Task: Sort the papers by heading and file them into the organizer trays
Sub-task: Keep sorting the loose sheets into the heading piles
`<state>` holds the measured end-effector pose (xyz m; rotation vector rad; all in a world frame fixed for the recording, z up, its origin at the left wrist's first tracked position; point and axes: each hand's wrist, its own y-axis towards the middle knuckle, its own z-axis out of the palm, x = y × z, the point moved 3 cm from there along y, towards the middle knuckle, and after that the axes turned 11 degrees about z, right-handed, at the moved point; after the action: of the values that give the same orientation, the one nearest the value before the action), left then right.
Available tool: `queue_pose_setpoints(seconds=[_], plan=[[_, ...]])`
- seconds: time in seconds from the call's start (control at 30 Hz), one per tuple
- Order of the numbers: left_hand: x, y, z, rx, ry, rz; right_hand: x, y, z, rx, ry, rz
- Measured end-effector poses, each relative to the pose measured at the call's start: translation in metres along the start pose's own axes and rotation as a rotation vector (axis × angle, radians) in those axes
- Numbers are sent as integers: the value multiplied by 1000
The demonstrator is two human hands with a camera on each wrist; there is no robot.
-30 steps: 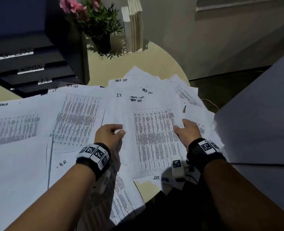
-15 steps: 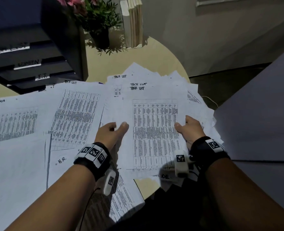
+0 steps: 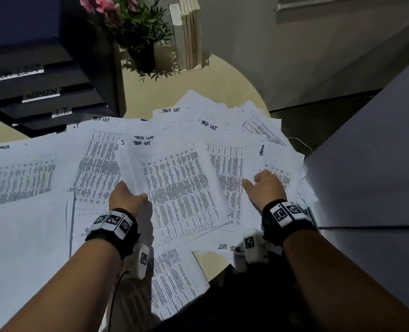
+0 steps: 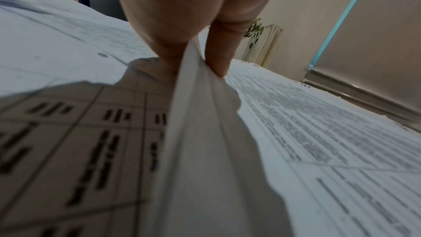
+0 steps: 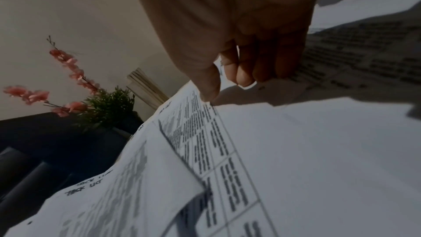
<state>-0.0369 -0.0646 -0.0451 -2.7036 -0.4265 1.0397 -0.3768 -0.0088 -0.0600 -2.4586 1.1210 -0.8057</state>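
White sheets headed TASK LIST (image 3: pixel 182 188) are pinched along their left edge in my left hand (image 3: pixel 126 200), thumb on top, fingers (image 4: pixel 218 55) underneath; the wrist view shows at least two pages in the pinch, lifted off the spread of loose papers (image 3: pixel 31 178) on the round table (image 3: pixel 222 75). My right hand (image 3: pixel 266 188) grasps nothing, thumb tip touching a table-printed sheet (image 3: pixel 227 168) just right of the stack, fingers loosely curled. To do this well: slide the next TASK LIST sheet (image 3: pixel 208 125) under the stack with the right hand, square the edges before lifting, keep the pinch near mid-edge so pages don't fan. The black organizer (image 3: pixel 45 92) sits far left; its top tray label is blurred, probably the match, ADMIN and I.T. below. Risk: an ADMIN sheet (image 3: pixel 262 150) overlaps nearby, check headings before adding
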Motion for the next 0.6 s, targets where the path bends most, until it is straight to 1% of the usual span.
queue_pose_setpoints(seconds=[0.13, 0.2, 0.33, 0.4, 0.47, 0.57, 0.6], plan=[[1, -2, 1, -16, -33, 5, 11, -5, 9, 33, -34, -40], [3, -4, 0, -29, -87, -15, 12, -3, 2, 17, 100, 0], [9, -5, -5, -67, -170, -41, -1, 9, -26, -155, 381, 88], [10, -4, -7, -73, -157, -40, -4, 11, -38, -192, 479, 90], [11, -3, -8, -77, -146, -40, -4, 11, -41, -144, 480, 85], [5, -7, -9, -90, -173, -35, -4, 6, -33, 57, 237, 61], [1, -9, -10, -95, -180, -24, -5, 5, -31, 89, 171, 39]])
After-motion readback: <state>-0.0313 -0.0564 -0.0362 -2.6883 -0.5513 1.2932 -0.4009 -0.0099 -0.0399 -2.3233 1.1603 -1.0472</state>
